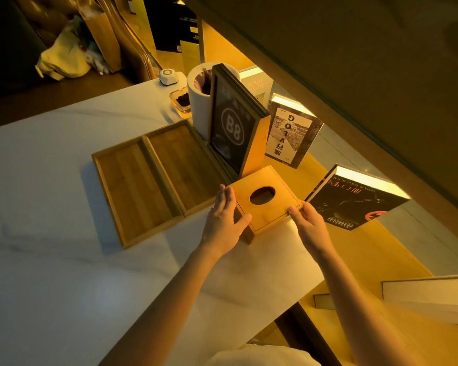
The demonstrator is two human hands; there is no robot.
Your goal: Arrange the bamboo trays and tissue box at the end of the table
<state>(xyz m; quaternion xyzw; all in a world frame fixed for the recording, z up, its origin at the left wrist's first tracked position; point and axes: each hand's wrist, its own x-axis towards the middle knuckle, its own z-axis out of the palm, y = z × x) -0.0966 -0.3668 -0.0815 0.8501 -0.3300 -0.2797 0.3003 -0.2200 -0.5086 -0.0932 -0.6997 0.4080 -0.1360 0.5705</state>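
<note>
Now both hands press the tissue box [266, 202] between them at picture centre: left hand [222, 220] flat against its side, right hand [308, 223] fingers on the near corner. Two trays [154, 178] lie at nine o'clock; a "B8" sign [232, 128] stands at twelve.

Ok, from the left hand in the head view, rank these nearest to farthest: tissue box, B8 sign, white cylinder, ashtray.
Measured from the left hand:
1. Tissue box, touching it, on its right.
2. B8 sign, upright just beyond the box.
3. White cylinder, behind the sign.
4. Ashtray, beside the cylinder, slightly farther left.
</note>
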